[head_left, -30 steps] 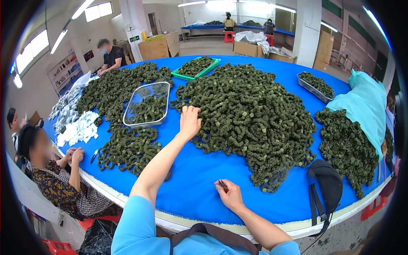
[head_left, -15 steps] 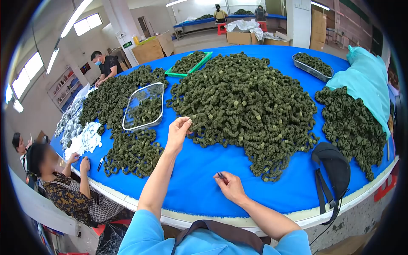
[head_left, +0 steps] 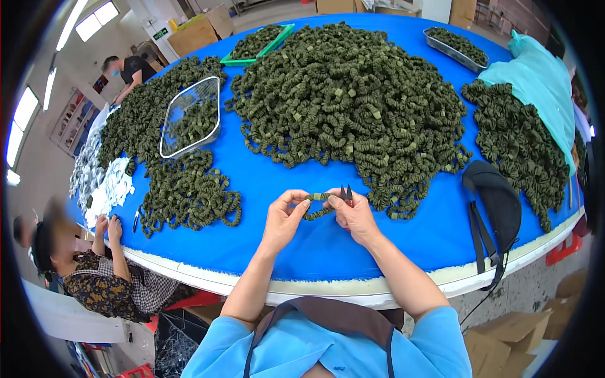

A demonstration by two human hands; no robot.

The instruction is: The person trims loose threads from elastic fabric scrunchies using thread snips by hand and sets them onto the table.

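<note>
Between my two hands, over the blue cloth near the front edge, a dark green coiled band [head_left: 319, 213] is stretched as a loop, with a lighter green patch at its top. My left hand [head_left: 285, 218] pinches the loop's left side between thumb and fingers. On its right side, my right hand [head_left: 353, 215] pinches the loop and also holds small scissors [head_left: 346, 193], blades pointing up. Behind the hands rises a large pile of similar green bands [head_left: 353, 101].
A wire basket [head_left: 191, 116], a green tray [head_left: 257, 57] and a metal tray [head_left: 456, 48] hold bands. A black bag [head_left: 495, 201] lies right. A co-worker [head_left: 101, 277] sits left; another person [head_left: 132, 72] is at the far left. Teal fabric [head_left: 535, 88] covers a right-hand pile.
My left hand has come back from the pile's edge to meet my right hand, which has moved slightly up. A green band now shows stretched between them. The view has tilted down.
</note>
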